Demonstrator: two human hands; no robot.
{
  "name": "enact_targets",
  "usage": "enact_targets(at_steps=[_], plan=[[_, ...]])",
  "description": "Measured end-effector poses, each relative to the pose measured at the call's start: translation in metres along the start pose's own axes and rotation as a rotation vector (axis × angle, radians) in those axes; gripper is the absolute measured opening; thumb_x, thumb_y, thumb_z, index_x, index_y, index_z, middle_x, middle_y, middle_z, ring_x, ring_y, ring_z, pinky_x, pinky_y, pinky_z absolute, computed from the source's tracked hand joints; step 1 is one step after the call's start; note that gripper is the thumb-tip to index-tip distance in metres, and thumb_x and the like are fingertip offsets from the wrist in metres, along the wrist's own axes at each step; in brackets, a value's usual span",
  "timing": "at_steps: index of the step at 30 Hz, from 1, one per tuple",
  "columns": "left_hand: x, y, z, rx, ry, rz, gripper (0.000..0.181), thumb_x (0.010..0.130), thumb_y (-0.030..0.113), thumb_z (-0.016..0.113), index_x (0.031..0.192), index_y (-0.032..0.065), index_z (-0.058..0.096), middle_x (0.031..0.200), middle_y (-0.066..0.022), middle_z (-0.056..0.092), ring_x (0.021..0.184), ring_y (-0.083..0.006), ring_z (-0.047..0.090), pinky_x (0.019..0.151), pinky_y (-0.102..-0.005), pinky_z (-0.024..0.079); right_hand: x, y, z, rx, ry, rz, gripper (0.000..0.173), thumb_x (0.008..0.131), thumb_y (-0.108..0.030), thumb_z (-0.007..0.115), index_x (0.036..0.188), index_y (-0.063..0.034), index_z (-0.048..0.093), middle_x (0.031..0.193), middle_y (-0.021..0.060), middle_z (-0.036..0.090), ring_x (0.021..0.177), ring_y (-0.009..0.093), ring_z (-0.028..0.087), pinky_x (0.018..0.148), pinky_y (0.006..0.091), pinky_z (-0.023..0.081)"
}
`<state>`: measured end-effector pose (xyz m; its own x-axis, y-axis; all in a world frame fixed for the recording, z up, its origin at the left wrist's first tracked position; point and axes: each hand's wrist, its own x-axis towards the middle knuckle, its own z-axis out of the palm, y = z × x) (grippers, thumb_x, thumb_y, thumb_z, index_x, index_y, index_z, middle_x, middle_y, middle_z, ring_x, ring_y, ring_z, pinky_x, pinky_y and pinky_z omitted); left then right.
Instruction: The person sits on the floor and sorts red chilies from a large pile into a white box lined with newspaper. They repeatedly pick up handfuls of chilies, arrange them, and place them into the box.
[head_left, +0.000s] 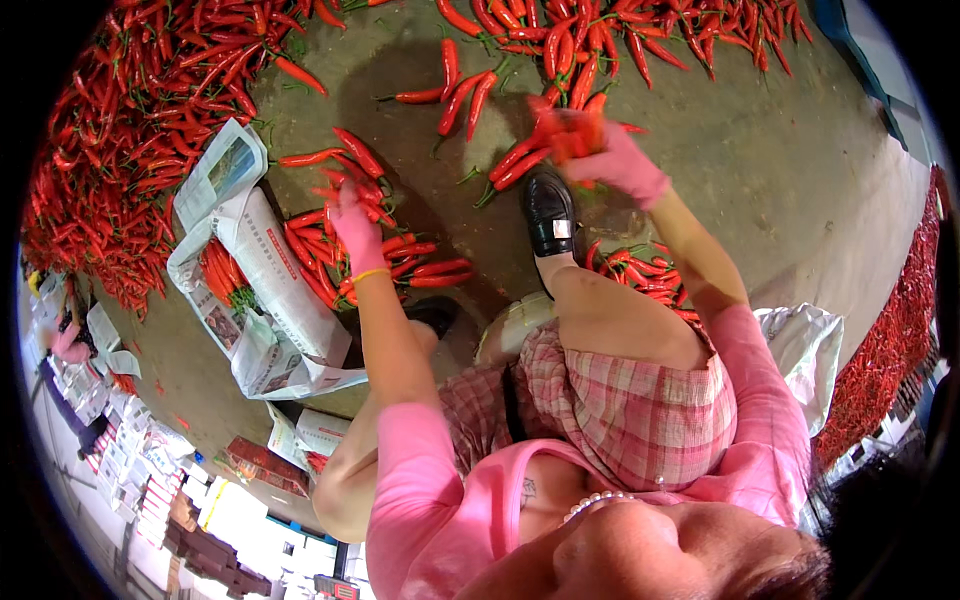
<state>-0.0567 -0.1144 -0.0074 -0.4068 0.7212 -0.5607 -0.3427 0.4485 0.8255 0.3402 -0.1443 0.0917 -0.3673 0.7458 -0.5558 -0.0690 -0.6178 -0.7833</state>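
Observation:
My left hand (355, 225), in a pink glove with a yellow band at the wrist, is closed around some red chili peppers (367, 196). Below it, more chilies (311, 251) lie in a pile beside a newspaper-lined box (281, 277). Inside the box rests a bundle of chilies (221, 274), their green stems together. My right hand (611, 161), also pink-gloved and blurred by motion, grips a bunch of red chilies (574, 139) above my black shoe (550, 210). Loose chilies (517, 166) lie on the floor just left of that shoe.
Large heaps of red chilies cover the floor at the left (112, 165) and the top (600, 22). A small chili pile (637, 274) lies by my right knee, near a white plastic bag (802, 349). Another person's gloved hand (69, 345) shows at the far left.

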Motion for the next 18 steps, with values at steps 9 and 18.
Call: enact_targets(at_steps=[9,18], plan=[[-0.094,-0.036,0.097,0.485,-0.538,0.138,0.051,0.082,0.01,0.073,0.129,0.0057,0.053,0.121,-0.0097,0.06,0.094,-0.0189,0.062,0.08,-0.0331,0.052,-0.123,0.111,-0.076,-0.348,0.331,0.316,0.046,0.073,-0.007,0.069,0.118,-0.004,0.062,0.094,0.0,0.065,0.085,0.01,0.054,0.077,0.029,0.049],[-0.03,-0.044,0.029,1.588,-0.599,0.886,0.037,0.084,0.04,0.064,0.106,0.0091,0.062,0.099,-0.0127,0.063,0.091,-0.0341,0.062,0.078,-0.0447,0.051,-0.059,0.073,-0.05,-0.751,0.501,-0.045,0.047,0.074,-0.015,0.068,0.118,-0.0049,0.059,0.096,0.0192,0.067,0.08,0.033,0.06,0.077,0.0359,0.049]])
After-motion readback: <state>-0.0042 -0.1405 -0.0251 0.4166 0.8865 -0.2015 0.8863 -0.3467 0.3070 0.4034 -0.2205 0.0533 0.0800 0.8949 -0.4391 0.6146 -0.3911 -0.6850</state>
